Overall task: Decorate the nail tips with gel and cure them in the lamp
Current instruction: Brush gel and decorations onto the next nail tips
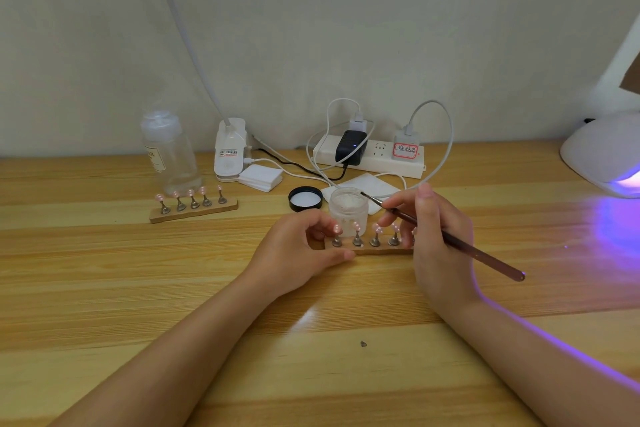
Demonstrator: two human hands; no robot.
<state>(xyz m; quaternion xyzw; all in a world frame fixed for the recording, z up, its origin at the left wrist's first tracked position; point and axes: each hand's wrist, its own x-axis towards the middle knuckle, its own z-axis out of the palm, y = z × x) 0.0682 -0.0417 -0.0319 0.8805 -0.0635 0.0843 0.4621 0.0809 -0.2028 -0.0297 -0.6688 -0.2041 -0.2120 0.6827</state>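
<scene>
Right hand (pixel 440 236) pinches the brush (pixel 446 236); left fingers (pixel 325 222) grip the holder (pixel 370 248). A slip could tip the open jar (pixel 348 210).

The left hand (pixel 298 250) pinches the near wooden nail-tip stand (pixel 372 248). The right hand (pixel 438 236) holds a brush (pixel 446 236), tip at the open jar (pixel 348 206). The curing lamp (pixel 604 152) glows violet far right.
</scene>
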